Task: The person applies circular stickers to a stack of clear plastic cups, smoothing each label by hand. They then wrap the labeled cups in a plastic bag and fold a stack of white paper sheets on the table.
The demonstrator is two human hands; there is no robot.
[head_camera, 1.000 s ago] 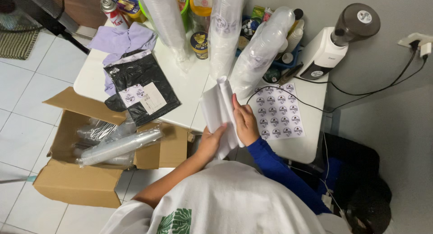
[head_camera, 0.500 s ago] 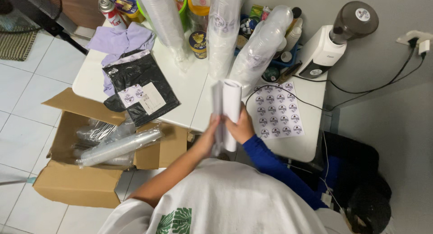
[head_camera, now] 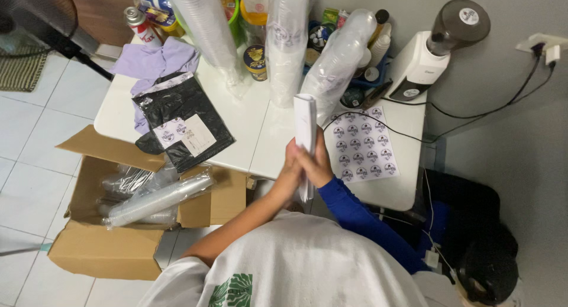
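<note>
both hands, left hand [head_camera: 291, 168] and right hand [head_camera: 318, 165], clenched together on the rolled white paper tube [head_camera: 305, 120], its long axis pointing to twelve o'clock above the white counter [head_camera: 248, 129].

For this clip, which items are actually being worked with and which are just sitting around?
In hand:
- white stack of cups, gripped by left hand and right hand

Lying about:
- sticker sheet
- black mailer bag
- purple cloth
- cardboard box with sleeved cups
- upright cup sleeves
- white appliance
</note>
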